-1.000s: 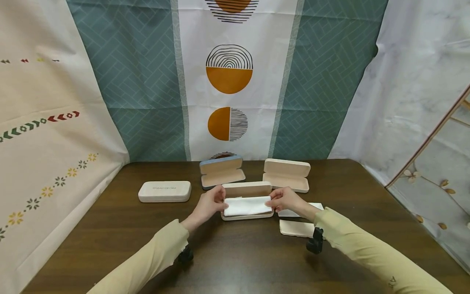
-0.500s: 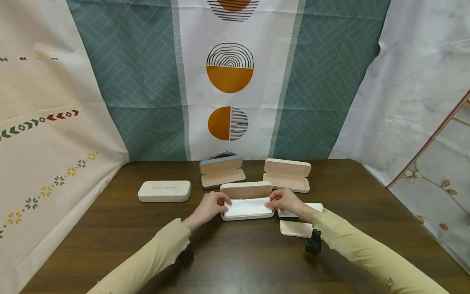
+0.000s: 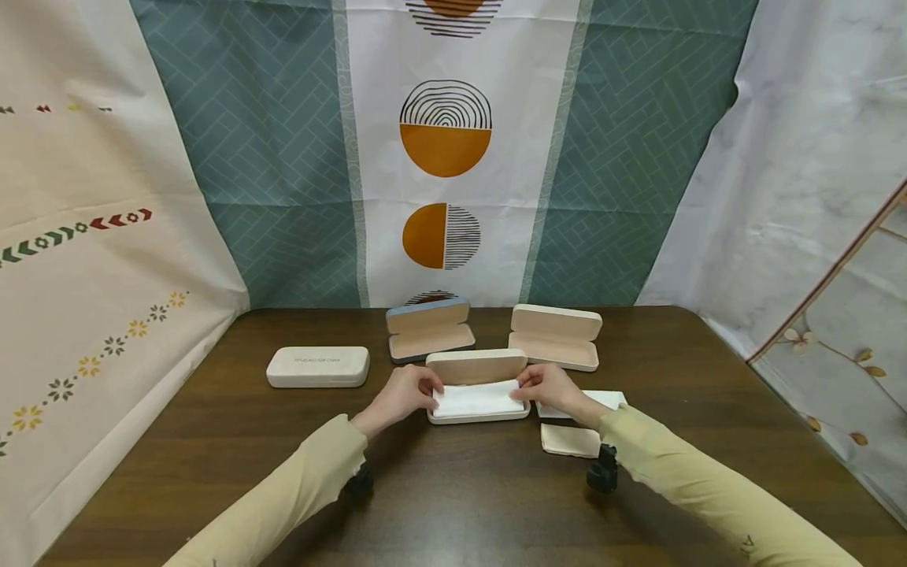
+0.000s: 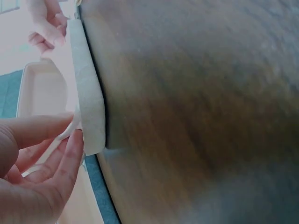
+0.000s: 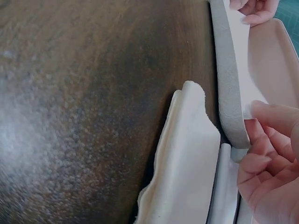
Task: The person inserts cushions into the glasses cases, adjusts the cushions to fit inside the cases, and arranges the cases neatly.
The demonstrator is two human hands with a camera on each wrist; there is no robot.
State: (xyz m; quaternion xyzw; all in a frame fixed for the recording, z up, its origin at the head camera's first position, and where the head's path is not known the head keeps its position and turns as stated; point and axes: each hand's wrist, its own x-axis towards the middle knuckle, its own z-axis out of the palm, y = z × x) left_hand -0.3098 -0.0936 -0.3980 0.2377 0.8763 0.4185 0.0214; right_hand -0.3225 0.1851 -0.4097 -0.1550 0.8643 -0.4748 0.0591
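A folded white cloth lies in the lower half of an open, cream-coloured glasses case, in the middle of the head view. Its left end is pinched between thumb and fingers of my left hand. At the opposite end, my right hand pinches the cloth's right corner. The left wrist view has the left hand at the case's end, thumb on the cloth edge. In the right wrist view the right hand has its thumb on the cloth and its fingers beside the case wall.
Behind stand an open blue case and another open cream case. To the left lies a closed white case. A white folded cloth and a cream folded cloth lie right of the middle case on the brown table.
The white cloth has sunk slightly lower into the case, with both hands still at its ends. My left hand has shifted a little down and to the right.
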